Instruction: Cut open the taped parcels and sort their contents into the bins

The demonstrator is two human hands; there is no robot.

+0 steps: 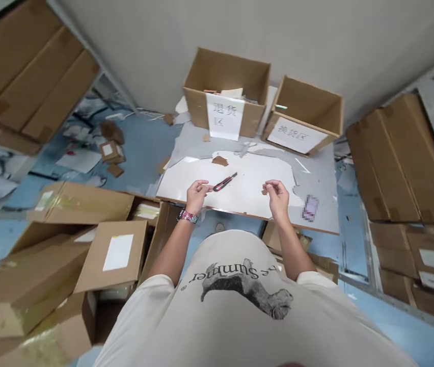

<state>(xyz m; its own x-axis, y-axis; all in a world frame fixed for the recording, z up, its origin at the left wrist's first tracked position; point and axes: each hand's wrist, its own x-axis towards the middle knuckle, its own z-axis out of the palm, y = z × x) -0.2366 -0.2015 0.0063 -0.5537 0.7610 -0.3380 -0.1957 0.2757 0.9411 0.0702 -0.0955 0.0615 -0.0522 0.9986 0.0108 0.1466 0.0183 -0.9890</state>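
Observation:
A utility knife (225, 182) with a red and black handle and its tip pointing up and right is over the white table top (186, 176). The fingers of my left hand (197, 195) close at the lower end of its handle. To the right, my right hand (278, 198) pinches a small brown scrap (265, 192) between thumb and fingers, just above the table's near part. Another torn brown cardboard piece (220, 161) lies farther back, beyond the knife.
Two open cardboard boxes with paper labels stand at the back: a left box (196, 109) holding papers and a right box (335, 114). A blurred purple item (310, 208) lies at right. Cartons (83, 265) crowd the left floor; stacked boxes (411, 158) stand right.

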